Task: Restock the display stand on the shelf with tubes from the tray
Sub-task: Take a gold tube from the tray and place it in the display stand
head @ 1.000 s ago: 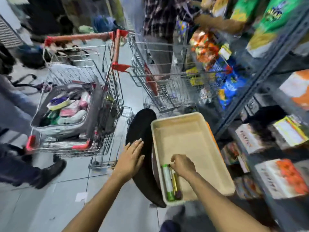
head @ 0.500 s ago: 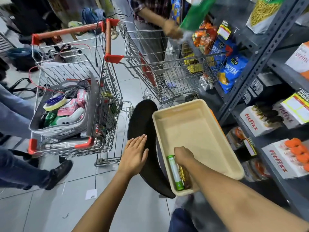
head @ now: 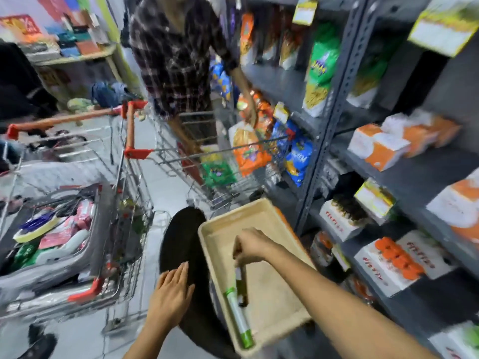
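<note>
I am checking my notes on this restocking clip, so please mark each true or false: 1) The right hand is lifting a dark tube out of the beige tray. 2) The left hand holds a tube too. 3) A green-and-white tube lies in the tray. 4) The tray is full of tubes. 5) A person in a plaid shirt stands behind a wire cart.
1) True: the right hand pinches the top of a dark tube over the beige tray.
2) False: the left hand is empty, fingers flat on a black round surface.
3) True: the green-and-white tube lies by the tray's left wall.
4) False: only these two tubes show; the rest is bare.
5) True: the person in a plaid shirt stands behind the wire cart.
</note>
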`<state>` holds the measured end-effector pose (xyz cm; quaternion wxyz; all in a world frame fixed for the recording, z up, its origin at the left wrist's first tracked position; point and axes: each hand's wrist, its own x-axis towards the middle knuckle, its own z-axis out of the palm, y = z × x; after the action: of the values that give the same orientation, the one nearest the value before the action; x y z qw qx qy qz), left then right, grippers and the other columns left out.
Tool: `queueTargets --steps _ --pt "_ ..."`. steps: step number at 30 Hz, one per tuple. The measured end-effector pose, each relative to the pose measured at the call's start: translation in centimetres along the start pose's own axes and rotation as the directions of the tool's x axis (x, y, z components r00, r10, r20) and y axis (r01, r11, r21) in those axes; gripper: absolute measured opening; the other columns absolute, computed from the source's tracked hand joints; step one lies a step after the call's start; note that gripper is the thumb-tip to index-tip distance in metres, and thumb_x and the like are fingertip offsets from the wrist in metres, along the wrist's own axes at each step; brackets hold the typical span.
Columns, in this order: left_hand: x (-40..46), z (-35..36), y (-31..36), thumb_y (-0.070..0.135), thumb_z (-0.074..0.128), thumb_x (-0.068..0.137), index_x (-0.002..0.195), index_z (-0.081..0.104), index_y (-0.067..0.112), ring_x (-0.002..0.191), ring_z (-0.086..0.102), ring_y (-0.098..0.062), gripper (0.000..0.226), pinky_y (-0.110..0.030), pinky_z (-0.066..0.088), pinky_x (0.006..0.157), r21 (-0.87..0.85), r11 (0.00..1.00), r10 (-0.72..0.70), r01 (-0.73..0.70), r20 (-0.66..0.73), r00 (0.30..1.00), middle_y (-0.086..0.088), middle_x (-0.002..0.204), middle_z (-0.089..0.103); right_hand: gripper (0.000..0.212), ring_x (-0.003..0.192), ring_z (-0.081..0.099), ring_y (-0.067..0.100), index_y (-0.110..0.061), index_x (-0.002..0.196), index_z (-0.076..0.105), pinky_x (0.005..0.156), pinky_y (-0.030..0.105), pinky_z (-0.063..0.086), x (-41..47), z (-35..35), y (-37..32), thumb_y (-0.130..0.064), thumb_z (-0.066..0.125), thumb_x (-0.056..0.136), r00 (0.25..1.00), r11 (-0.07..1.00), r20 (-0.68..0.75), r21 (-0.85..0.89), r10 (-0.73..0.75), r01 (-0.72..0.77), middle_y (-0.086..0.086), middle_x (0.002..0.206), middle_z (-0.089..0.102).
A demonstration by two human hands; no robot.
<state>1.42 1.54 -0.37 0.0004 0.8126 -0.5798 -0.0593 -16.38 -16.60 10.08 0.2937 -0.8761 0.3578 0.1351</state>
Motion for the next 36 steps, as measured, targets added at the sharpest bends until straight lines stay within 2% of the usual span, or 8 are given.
queueTargets --steps 3,5,9,13,20,28,32,36 --pt "0.8 -1.4 1.4 0.052 0.026 0.083 0.135 0.049 0.010 0.115 0.059 -0.023 0.070 -0.041 0.045 0.093 -0.042 0.999 -0.012 0.010 -0.034 0.999 -0.003 0.134 0.056 0.017 0.054 0.054 0.011 -0.010 0.085 0.074 0.050 0.022 0.040 -5.6 -8.9 -1.3 -0.020 0.076 0.072 0.985 0.990 -0.103 -0.004 -0.142 0.142 -0.001 0.056 0.062" --pt "3.0 -1.2 1.8 0.048 0.037 0.071 0.122 0.059 0.004 0.083 0.072 -0.022 0.071 -0.039 0.056 0.063 -0.136 0.989 0.052 -0.061 -0.072 0.996 -0.008 0.106 0.072 0.021 0.062 0.055 0.009 -0.007 0.090 0.072 0.054 0.021 0.043 -9.5 -14.5 -2.1 -0.017 0.077 0.073 0.962 0.977 -0.169 -0.038 -0.212 0.209 0.011 0.074 0.071" --pt "11.7 -5.4 6.8 0.047 0.026 0.089 0.143 0.030 0.027 0.090 0.064 0.004 0.057 -0.008 0.036 0.069 -0.146 0.943 0.273 -0.299 -0.175 0.946 0.010 0.113 0.068 0.035 0.059 0.054 -0.012 -0.022 0.107 0.070 0.058 0.006 0.040 -18.9 -25.1 -3.4 -0.019 0.079 0.073 0.928 0.962 -0.268 -0.158 -0.257 0.221 -0.002 0.097 0.073" --pt "16.2 -16.3 17.5 0.047 0.036 0.074 0.125 0.041 0.017 0.083 0.070 -0.012 0.060 -0.022 0.050 0.070 -0.016 0.890 0.430 -0.456 -0.298 0.852 -0.001 0.109 0.071 0.025 0.065 0.060 -0.005 -0.021 0.096 0.070 0.063 0.014 0.045 -27.9 -31.8 -4.2 -0.030 0.078 0.075 0.853 0.971 -0.474 -0.192 -0.218 0.142 -0.001 0.090 0.073" --pt "18.1 -30.1 36.5 0.042 0.041 0.078 0.135 0.040 0.012 0.109 0.061 -0.020 0.064 -0.034 0.053 0.080 0.004 0.634 0.648 -0.774 -0.549 0.528 -0.006 0.130 0.059 0.011 0.061 0.067 0.008 -0.020 0.090 0.073 0.061 0.014 0.050 -41.5 -39.3 -3.8 -0.026 0.066 0.084 0.680 0.934 -0.732 -0.273 -0.047 -0.230 -0.005 0.076 0.075" --pt "10.1 -39.3 56.5 0.071 -0.004 0.082 0.149 0.010 0.018 0.142 0.015 -0.016 0.086 -0.031 0.009 0.113 0.077 0.204 0.726 -0.976 -0.680 0.099 0.003 0.156 0.011 0.019 0.083 0.067 0.009 -0.019 0.104 0.070 0.077 0.021 0.052 -57.3 -42.1 -2.2 -0.020 0.069 0.085 0.618 0.797 -0.717 -0.146 0.322 -0.586 0.007 0.101 0.075" --pt "3.6 -39.5 62.2 0.060 0.013 0.090 0.149 0.012 0.019 0.142 0.016 -0.016 0.071 -0.030 0.005 0.115 0.147 0.073 0.718 -0.987 -0.694 -0.050 0.002 0.155 0.015 0.034 0.098 0.069 0.022 -0.011 0.114 0.069 0.089 0.034 0.055 -62.8 -41.9 -0.2 -0.021 0.072 0.081 0.469 0.696 -0.747 -0.012 0.471 -0.718 0.012 0.109 0.074" --pt "-0.7 -39.4 65.1 0.058 0.017 0.092 0.150 0.002 0.024 0.141 -0.003 -0.006 0.068 -0.024 -0.010 0.112 0.130 -0.017 0.678 -0.991 -0.728 -0.107 0.013 0.151 -0.005 0.027 0.072 0.065 0.009 -0.012 0.108 0.070 0.075 0.028 0.052 -67.0 -41.0 2.0 -0.025 0.069 0.084 0.353 0.592 -0.745 0.071 0.567 -0.803 0.004 0.089 0.074"
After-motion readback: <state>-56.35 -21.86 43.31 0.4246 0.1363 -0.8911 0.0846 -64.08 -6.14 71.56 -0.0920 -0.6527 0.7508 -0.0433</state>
